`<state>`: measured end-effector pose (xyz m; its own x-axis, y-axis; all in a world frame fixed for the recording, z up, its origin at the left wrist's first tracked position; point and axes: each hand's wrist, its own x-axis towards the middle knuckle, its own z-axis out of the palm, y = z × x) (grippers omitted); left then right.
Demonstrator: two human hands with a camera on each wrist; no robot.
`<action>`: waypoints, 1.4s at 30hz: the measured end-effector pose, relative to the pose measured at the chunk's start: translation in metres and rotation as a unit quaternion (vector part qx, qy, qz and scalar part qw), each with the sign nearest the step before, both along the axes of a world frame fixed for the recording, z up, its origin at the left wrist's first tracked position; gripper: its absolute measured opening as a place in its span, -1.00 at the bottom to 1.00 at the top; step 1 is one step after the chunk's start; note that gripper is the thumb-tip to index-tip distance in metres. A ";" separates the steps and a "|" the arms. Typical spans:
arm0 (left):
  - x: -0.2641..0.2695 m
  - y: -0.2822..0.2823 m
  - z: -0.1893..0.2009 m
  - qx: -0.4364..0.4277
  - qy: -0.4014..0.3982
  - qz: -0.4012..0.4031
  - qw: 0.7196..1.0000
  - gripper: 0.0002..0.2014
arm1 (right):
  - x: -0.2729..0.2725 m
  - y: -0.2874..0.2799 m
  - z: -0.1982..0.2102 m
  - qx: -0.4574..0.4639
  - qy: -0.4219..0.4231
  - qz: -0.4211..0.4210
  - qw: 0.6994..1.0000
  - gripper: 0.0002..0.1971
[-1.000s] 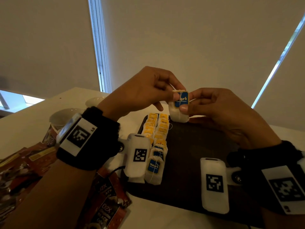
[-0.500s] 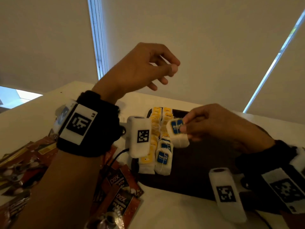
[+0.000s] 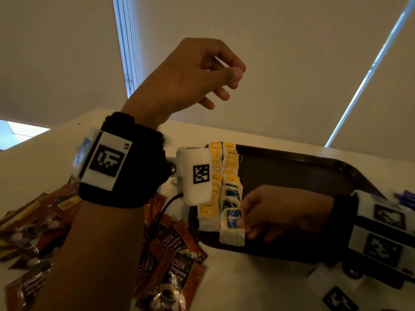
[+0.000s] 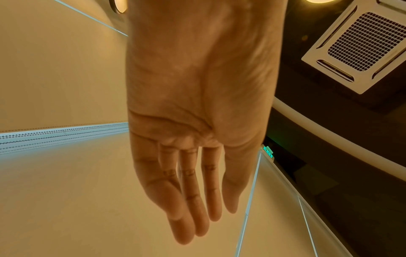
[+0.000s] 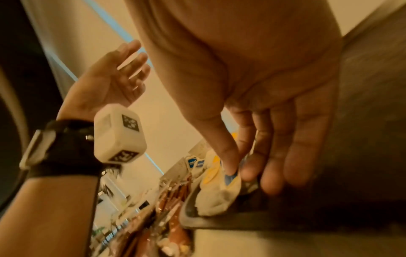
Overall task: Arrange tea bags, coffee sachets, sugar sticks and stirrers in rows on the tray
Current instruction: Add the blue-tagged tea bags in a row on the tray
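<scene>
My right hand (image 3: 243, 223) pinches a white tea bag with a blue tag (image 3: 232, 230) by its tag, thumb on top. It holds the bag low at the near end of the second row, at the front left of the dark tray (image 3: 303, 171). The right wrist view shows the tea bag (image 5: 219, 196) resting just inside the tray rim (image 5: 241, 224) under my right hand (image 5: 237, 172). Two rows of tea bags (image 3: 224, 167), mostly yellow-tagged, run along the tray's left side. My left hand (image 3: 226, 81) is raised high above the table and holds nothing; its fingers (image 4: 204, 217) hang relaxed.
Several brown coffee sachets (image 3: 177, 261) lie scattered on the white table left of the tray and under my left forearm. Most of the tray to the right of the rows is bare. Something purple and blurred (image 3: 406, 198) lies by the tray's right edge.
My left hand let go of the tea bag and rose into the air. My right hand carried the bag down from mid-air to the near end of the second row.
</scene>
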<state>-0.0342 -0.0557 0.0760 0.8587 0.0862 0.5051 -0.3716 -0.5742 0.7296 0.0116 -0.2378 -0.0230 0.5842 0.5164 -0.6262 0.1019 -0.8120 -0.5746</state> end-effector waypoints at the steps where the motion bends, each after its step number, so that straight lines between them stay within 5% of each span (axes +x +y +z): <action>1: 0.000 0.000 0.000 0.001 0.000 -0.002 1.000 -0.79 | 0.001 0.001 -0.001 -0.016 -0.024 0.010 1.000 -0.85; 7: 0.000 -0.002 0.001 0.005 0.001 -0.007 1.000 -0.80 | -0.001 0.003 -0.001 -0.044 -0.152 0.058 0.986 -0.71; 13: -0.001 0.000 0.001 0.009 0.003 0.005 1.000 -0.77 | -0.018 -0.002 0.008 -0.059 -0.334 0.250 0.907 -0.73; 19: -0.003 0.002 0.002 0.015 0.000 0.005 1.000 -0.76 | -0.008 0.007 -0.002 -0.072 -0.323 0.352 0.876 -0.66; 36: -0.002 0.006 0.001 0.017 0.006 0.020 1.000 -0.76 | -0.004 0.011 -0.002 -0.093 -0.336 0.336 0.875 -0.54; 42: -0.001 0.008 0.001 0.019 0.004 0.026 0.999 -0.76 | -0.008 0.008 -0.007 -0.052 -0.309 0.363 0.878 -0.66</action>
